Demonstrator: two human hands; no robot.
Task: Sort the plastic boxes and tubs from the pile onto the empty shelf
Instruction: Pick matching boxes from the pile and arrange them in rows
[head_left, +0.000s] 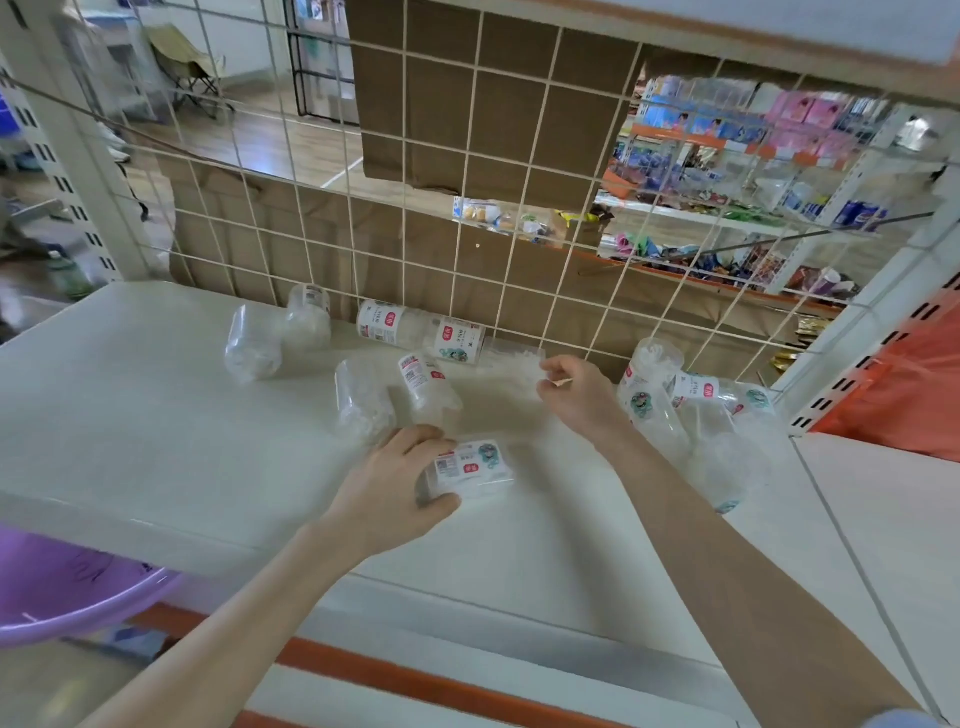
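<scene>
My left hand (400, 480) grips a clear plastic box (475, 470) with a white label, lying on the white shelf (156, 415). Farther back, my right hand (576, 389) hovers over the shelf with curled fingers that pinch a thin stick, next to a clear flat box (511, 364) by the wire grid. Several clear tubs lie on their sides: two at the back left (254, 348), two in the middle (363, 397), and two labelled ones (423, 330) along the grid. A pile of tubs (691, 410) sits at the right.
A white wire grid (467, 208) backed by brown cardboard closes the rear of the shelf. An upper shelf board (779, 26) hangs overhead. A purple basin (62, 597) sits below left. Stocked store shelves (753, 171) show behind the grid.
</scene>
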